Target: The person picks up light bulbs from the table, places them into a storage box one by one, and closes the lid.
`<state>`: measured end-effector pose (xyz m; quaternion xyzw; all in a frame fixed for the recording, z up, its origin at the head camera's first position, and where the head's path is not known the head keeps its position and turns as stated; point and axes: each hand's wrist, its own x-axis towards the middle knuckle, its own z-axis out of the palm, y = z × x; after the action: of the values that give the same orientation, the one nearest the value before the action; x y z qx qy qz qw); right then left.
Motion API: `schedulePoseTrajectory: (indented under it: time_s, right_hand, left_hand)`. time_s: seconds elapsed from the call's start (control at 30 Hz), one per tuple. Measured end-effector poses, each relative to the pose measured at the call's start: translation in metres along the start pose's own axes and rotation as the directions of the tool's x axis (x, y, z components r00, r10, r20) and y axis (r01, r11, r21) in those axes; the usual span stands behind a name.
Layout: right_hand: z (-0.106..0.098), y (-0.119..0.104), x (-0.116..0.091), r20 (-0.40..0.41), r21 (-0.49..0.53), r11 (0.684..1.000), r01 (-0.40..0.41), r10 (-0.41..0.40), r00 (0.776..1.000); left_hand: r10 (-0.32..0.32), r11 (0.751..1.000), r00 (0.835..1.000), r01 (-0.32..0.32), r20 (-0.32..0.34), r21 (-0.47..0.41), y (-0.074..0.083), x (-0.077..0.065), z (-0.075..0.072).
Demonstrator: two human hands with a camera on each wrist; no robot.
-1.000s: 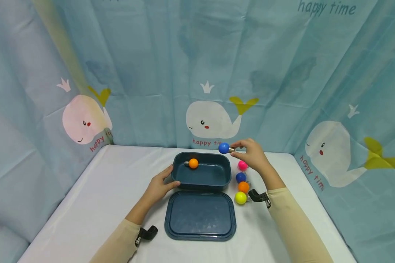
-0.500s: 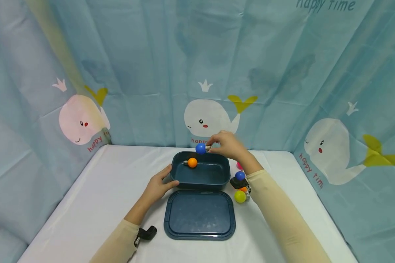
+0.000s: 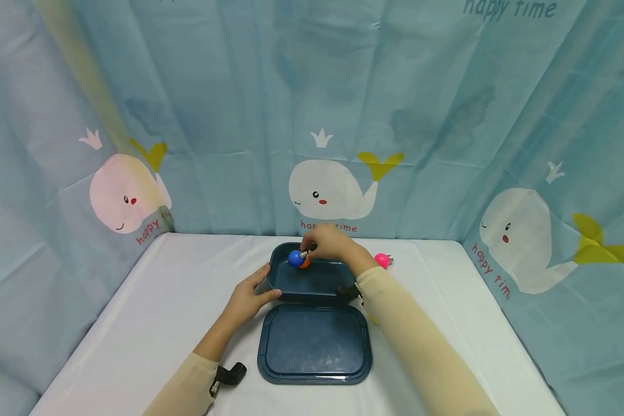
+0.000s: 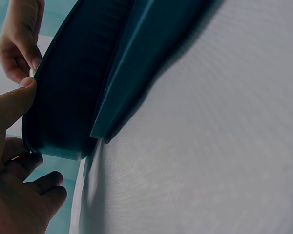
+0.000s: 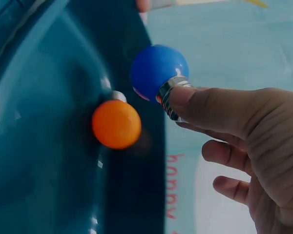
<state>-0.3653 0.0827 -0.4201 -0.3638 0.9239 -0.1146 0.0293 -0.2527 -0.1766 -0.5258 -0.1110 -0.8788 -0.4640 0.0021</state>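
My right hand (image 3: 329, 241) pinches the metal screw base of a blue light bulb (image 5: 155, 69) between thumb and fingers. The bulb's round end points left, over the far left part of a dark blue plastic box (image 3: 317, 284). Inside the box lies an orange bulb (image 5: 116, 125), partly covered by the blue one in the head view. At the box's left side my left hand (image 3: 248, 297) holds the corner, thumb toward the front wall and fingers along the side. The left wrist view shows its thumb right at the rim and its other fingers loosely bent.
The matching flat lid (image 3: 314, 345) lies just in front of the box on the white-covered table (image 3: 151, 323). Right of the box a pink bulb (image 3: 382, 260) shows; a sliver of a yellow bulb (image 3: 372, 319) peeks past the right sleeve. A whale-print curtain (image 3: 229, 173) stands behind.
My right hand has carried the blue bulb leftward and down, from beyond the box's right rim to over the orange bulb. The right forearm now covers most bulbs on the table. Left hand unchanged.
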Motion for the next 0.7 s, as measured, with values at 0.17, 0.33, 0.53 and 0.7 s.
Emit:
schedulePoseTrajectory:
  time_s: [0.17,0.33,0.53,0.7]
  right_hand:
    - [0.02,-0.006,0.014,0.022,0.022,1.0,0.006,-0.006,1.0]
    - [0.038,-0.013,0.022,0.029,0.037,0.999,-0.013,0.012,0.999]
    - [0.052,-0.017,0.03,0.002,-0.042,0.998,-0.044,0.044,0.999]
    - [0.055,-0.019,0.034,-0.007,-0.052,0.997,-0.054,0.054,0.999]
  left_hand:
    - [0.012,1.0,1.0,-0.012,-0.005,-0.005,-0.001,-0.001,0.0]
    - [0.035,0.999,0.999,-0.035,0.0,-0.017,-0.001,-0.003,0.001]
    - [0.048,0.999,0.999,-0.048,0.005,-0.015,0.0,-0.002,0.0]
    - [0.055,0.998,0.998,-0.055,0.007,-0.007,-0.005,0.001,-0.001]
